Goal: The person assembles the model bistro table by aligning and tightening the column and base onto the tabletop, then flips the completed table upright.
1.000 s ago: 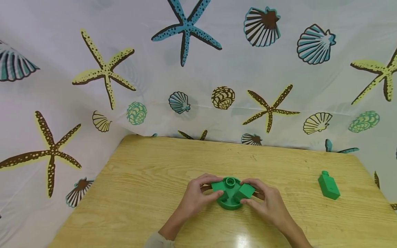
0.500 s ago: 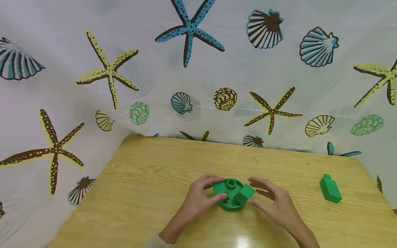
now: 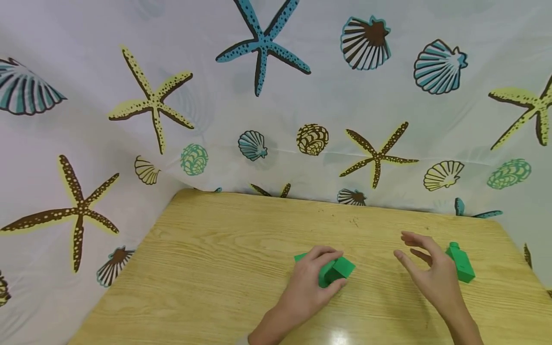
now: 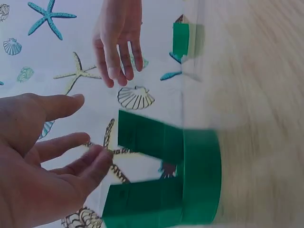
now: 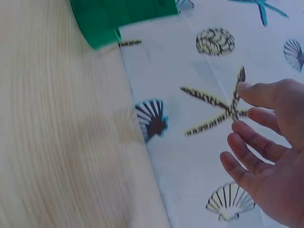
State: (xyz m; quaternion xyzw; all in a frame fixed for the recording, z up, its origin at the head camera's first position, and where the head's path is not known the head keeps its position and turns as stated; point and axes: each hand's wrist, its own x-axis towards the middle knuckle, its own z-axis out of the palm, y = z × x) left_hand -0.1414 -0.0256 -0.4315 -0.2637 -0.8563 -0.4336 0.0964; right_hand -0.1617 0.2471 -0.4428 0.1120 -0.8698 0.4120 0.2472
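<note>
– Left hand [image 3: 308, 280] first: what is shown by the head view?

– It is seen between five and six o'clock, its thumb and fingers curved about a pair of green blocks [image 3: 343, 266], which are partly covered by it. Whether they are touched cannot be told there.

– And the right hand [image 3: 435, 275]?

– At four o'clock, above the wooden table [image 3: 224, 239], thumb parted from the fingers; nothing is gripped. A bottle-shaped green piece [image 3: 464, 266] is seen just beside it, between two and three o'clock of the hand. From nine round to three, the table is backed by a pale cloth [image 3: 293, 108] printed with starfish and shells.

– What is added by the left wrist view?

– Between eight and nine o'clock, the left hand is shown with relaxed fingers, and a gap is left between them and the blocks: nothing is held. Both blocks are borne by a green round base [image 4: 202, 178], near five o'clock. At eleven the right hand is seen, the green piece apart from it, just before one.

– And by the right wrist view?

– The right hand is shown between three and four o'clock, fingers loosely bent. The base and a block are glimpsed at eleven, cut off, well apart from it.
</note>
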